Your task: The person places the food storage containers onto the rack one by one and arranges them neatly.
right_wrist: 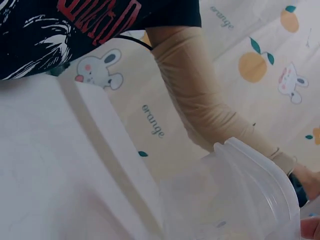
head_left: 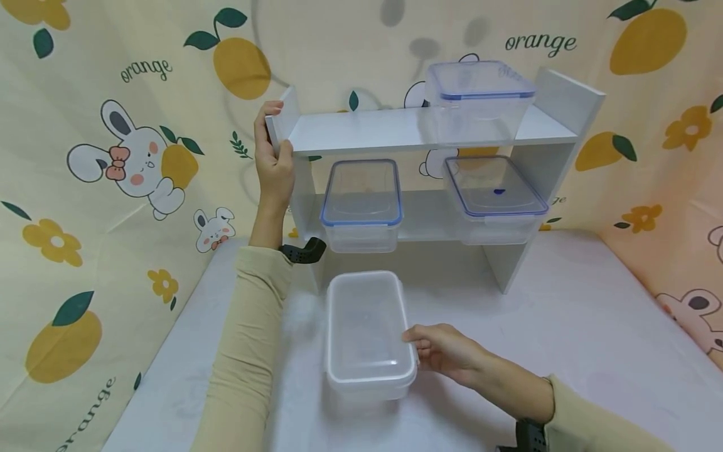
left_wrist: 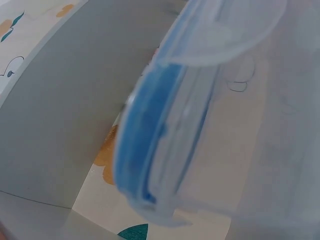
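My left hand (head_left: 273,157) grips the left side panel of a white shelf unit (head_left: 361,132), its thumb on the near side. My right hand (head_left: 443,355) pinches the right edge of a clear plastic food container with a whitish lid (head_left: 367,326), which is in front of the shelf over the table. Whether its base touches the table I cannot tell. Close up in the right wrist view is that container's translucent wall (right_wrist: 215,195). The left wrist view looks past the grey side panel (left_wrist: 90,100) to a blue-edged clear container (left_wrist: 145,135).
Two food containers with blue-edged lids stand on the middle board, a left one (head_left: 361,194) and a right one (head_left: 497,188). A larger blue-edged container (head_left: 480,100) sits on the top board. A patterned cloth (head_left: 141,251) surrounds the white table (head_left: 565,339).
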